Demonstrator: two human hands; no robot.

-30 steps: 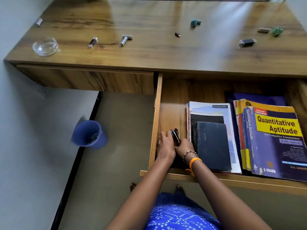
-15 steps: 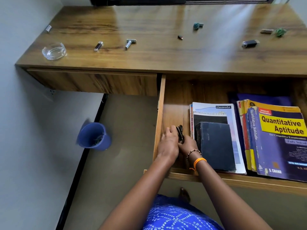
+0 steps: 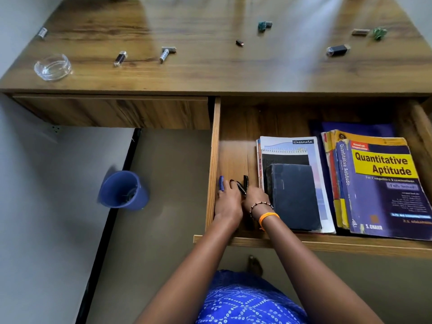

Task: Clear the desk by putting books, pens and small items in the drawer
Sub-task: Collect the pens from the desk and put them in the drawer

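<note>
The wooden drawer (image 3: 214,160) is pulled out under the desk (image 3: 210,66). Both my hands are inside its left front corner. My left hand (image 3: 228,202) lies over a blue pen (image 3: 221,183) next to the drawer's left wall. My right hand (image 3: 256,197) grips several black pens (image 3: 243,183) whose tips stick out past the fingers. Beside them lie a dark blue book (image 3: 294,195) on a spiral notebook (image 3: 301,150), and a "Quantitative Aptitude" book (image 3: 383,188) on a stack at the right.
On the desk top are a glass ashtray (image 3: 52,66), a razor (image 3: 166,52), a small dark bottle (image 3: 120,58), a black USB stick (image 3: 337,50), green items (image 3: 264,25) and other small pieces. A blue bucket (image 3: 122,190) stands on the floor to the left.
My hands stay in the drawer's left corner. The left hand has shifted slightly left, and a blue pen now shows by its fingers. The camera has moved closer.
</note>
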